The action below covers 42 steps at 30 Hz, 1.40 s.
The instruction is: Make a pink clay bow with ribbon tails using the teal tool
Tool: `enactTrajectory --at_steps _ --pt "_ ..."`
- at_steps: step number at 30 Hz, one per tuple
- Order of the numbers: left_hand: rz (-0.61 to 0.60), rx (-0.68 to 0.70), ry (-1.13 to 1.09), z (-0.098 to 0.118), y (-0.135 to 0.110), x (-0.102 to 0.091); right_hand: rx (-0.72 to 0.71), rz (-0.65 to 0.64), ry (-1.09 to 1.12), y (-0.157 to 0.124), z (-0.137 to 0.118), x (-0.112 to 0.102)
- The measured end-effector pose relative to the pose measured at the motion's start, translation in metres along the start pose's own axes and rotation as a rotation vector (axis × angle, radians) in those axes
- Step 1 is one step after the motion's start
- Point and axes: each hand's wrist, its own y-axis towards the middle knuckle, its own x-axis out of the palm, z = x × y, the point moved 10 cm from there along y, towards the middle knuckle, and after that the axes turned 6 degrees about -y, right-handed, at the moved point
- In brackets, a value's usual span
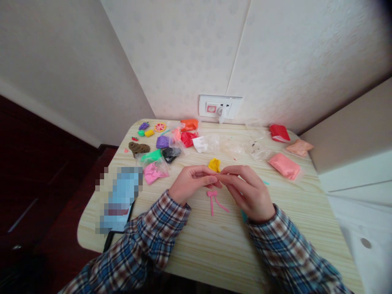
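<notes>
My left hand [197,181] and my right hand [249,190] meet above the middle of the table, fingertips pressed together. Whatever lies between the fingertips is hidden or too small to name. Just beyond them sits a yellow lump of modelling clay [214,165]. On the table below my fingers lies a pink clay bow [212,194] with two thin tails. A bit of teal material [244,216] shows partly from under my right wrist.
Bags of coloured clay, such as a green one [151,157] and a pink one [154,172], lie left. Small clay fruit like purple grapes [143,125] stand behind. A phone [122,200] is at left; salmon [284,165] and red packets [279,133] are at right. A wall socket [219,107] backs the table.
</notes>
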Motion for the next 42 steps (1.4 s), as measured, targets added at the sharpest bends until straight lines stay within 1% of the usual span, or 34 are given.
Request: enactTrajectory --at_steps 3,5,8,10,14,17,20,25,30,36,38,42 --pt "0.068 0.062 -0.005 0.007 0.0 -0.01 -0.016 0.002 -0.021 0.0 -0.002 -0.001" --pt "0.081 0.08 -0.026 0.008 -0.001 -0.014 0.025 0.022 -0.023 -0.001 0.001 -0.004" --pt "0.086 0.087 -0.063 0.008 -0.001 -0.016 0.121 0.104 -0.029 -0.002 0.011 -0.014" --pt "0.095 0.105 -0.057 0.01 -0.002 -0.016 0.157 0.131 -0.034 -0.003 0.015 -0.017" --pt "0.109 0.15 -0.013 0.016 -0.003 -0.015 0.154 0.102 -0.036 -0.003 0.016 -0.013" --pt "0.115 0.17 -0.001 0.02 -0.004 -0.014 0.162 0.104 -0.031 -0.004 0.017 -0.013" --pt "0.115 0.143 -0.042 0.02 -0.004 -0.014 0.168 0.108 -0.029 -0.004 0.018 -0.013" --pt "0.176 0.116 -0.105 0.019 -0.006 -0.02 0.151 0.106 -0.025 -0.004 0.017 -0.013" --pt "0.141 0.078 -0.105 0.014 -0.004 -0.018 0.149 0.099 -0.022 -0.004 0.017 -0.012" --pt "0.007 0.108 -0.089 0.016 -0.005 -0.003 0.136 0.092 -0.022 -0.005 0.016 -0.012" --pt "0.001 0.125 -0.104 0.018 -0.005 -0.002 0.133 0.082 -0.023 -0.005 0.016 -0.011" --pt "0.033 0.127 -0.096 0.02 -0.006 -0.005 0.129 0.082 -0.023 -0.004 0.017 -0.011"
